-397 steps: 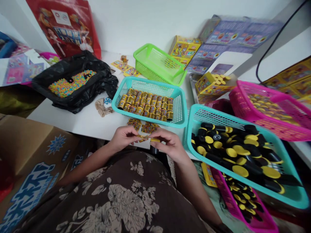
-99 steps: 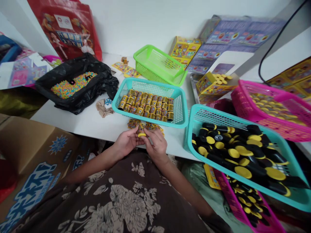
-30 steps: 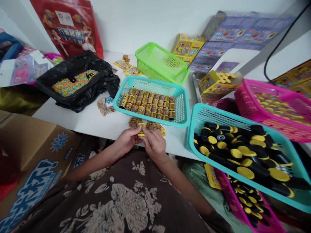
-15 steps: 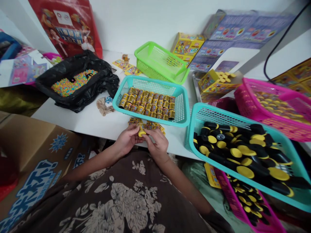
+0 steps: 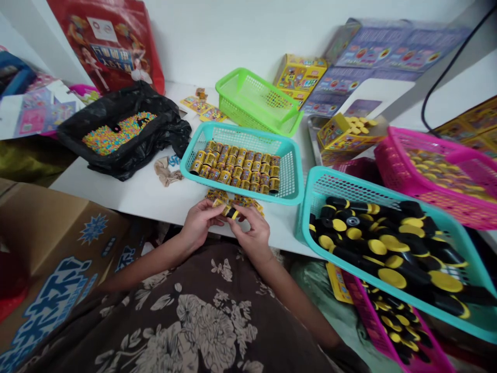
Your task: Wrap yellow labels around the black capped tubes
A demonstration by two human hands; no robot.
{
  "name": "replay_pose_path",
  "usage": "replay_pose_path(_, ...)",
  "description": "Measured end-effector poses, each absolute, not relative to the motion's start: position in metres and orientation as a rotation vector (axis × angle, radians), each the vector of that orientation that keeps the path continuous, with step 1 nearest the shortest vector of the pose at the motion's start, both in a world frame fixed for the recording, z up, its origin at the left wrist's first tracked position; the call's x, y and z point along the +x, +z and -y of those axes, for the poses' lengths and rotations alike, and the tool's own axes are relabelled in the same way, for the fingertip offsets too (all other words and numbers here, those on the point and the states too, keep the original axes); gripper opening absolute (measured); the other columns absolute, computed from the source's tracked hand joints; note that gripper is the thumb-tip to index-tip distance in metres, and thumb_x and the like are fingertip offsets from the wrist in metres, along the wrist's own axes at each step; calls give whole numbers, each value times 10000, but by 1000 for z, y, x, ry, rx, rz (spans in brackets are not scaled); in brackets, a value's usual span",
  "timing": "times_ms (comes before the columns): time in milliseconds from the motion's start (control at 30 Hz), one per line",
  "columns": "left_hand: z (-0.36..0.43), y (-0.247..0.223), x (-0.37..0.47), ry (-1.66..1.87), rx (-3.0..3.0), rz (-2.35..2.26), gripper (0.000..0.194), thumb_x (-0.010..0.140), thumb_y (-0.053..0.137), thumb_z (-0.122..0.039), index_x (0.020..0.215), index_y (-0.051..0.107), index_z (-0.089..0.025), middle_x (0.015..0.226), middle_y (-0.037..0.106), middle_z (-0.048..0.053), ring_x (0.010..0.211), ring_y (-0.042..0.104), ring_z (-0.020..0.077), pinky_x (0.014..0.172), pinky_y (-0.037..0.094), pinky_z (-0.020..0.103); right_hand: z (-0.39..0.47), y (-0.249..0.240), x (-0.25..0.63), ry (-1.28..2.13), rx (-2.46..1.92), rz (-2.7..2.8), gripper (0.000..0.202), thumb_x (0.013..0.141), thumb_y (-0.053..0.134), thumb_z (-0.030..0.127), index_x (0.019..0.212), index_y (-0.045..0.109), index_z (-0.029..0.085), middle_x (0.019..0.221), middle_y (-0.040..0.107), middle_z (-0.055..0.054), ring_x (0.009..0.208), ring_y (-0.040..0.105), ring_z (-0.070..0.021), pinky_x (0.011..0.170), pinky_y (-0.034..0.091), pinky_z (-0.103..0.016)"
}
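Observation:
Between my two hands is a small black bottle (image 5: 232, 212) with a yellow printed label (image 5: 219, 205) along its left part. My left hand (image 5: 199, 223) has its thumb and fingers closed on the label side. The right end is pinched by the thumb and fingers of my right hand (image 5: 252, 228). Flat yellow labels (image 5: 248, 202) lie on the table just beyond my fingers, partly hidden by them. Behind these stands a turquoise basket (image 5: 243, 195) holding rows of labelled bottles (image 5: 236, 167).
Right of my hands, another turquoise basket (image 5: 330, 173) holds black bottles with yellow caps. A black-lined bin (image 5: 128, 160) of coloured beads sits at left. A green basket (image 5: 248, 116), pink basket (image 5: 438, 199) and yellow boxes (image 5: 301, 72) stand further back. A cardboard box (image 5: 58, 217) is lower left.
The small bottle has turned between my fingers. Its yellow end faced me before; now its black side and the label show. Both hands have stayed nearly in place.

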State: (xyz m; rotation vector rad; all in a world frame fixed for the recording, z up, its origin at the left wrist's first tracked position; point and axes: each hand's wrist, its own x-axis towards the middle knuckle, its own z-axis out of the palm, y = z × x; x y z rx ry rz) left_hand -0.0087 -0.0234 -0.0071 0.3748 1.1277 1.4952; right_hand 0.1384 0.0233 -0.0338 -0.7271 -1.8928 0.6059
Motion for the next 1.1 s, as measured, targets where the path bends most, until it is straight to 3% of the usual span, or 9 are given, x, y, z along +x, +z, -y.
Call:
replay_pose_path(133,23,-6,-12,1458,482,-1169,501,549,882,-301,939,598,-165,655,654,-23,490,594,119,488,450,236,-28,-31,142,843,-696,1877,243,830,707,251,1070,692,214,817,672,-26,696,618,-163,662,524,-315)
replay_pose_path(300,23,-9,-15,1362,502,-1138,357,608,853,-353,774,632,-128,616,619,-7,464,534,79,456,393,213,-28,-31,144,807,-646,1941,259,859,682,269,1116,686,237,867,691,-39,754,636,-179,703,544,-337)
replay_pose_path(500,22,-10,-15,1331,421,-1079,346,625,847,-353,783,628,-137,605,614,-9,465,548,96,462,392,225,-26,-29,145,638,-593,1993,369,861,666,240,1228,624,245,1097,679,-107,1003,643,-242,843,557,-431)
replay_pose_path(600,23,-7,-14,1350,398,-1067,342,604,859,-293,810,638,-133,636,642,0,502,561,95,500,401,225,-26,-31,143,705,-709,1910,456,821,726,327,1248,600,233,1022,704,-88,869,661,-220,700,571,-362)
replay_pose_path(733,24,-5,-12,1403,392,-1053,405,580,868,-228,904,644,-133,751,677,14,580,607,110,545,430,237,-26,-31,142,762,-751,1870,235,836,712,305,1050,676,213,802,688,-27,646,615,-151,577,529,-282)
replay_pose_path(933,22,-7,-7,1409,309,-1009,390,601,873,-296,838,604,-140,735,664,5,578,613,117,548,479,247,-27,-31,141,615,-631,1914,267,842,699,249,1108,686,230,961,706,-75,803,657,-194,678,561,-334)
replay_pose_path(1100,22,-10,-6,1343,358,-987,380,636,854,-370,804,600,-142,684,658,9,550,615,126,505,452,234,-29,-35,142,815,-678,1864,260,822,734,305,1069,700,232,843,695,-29,695,639,-160,627,554,-303)
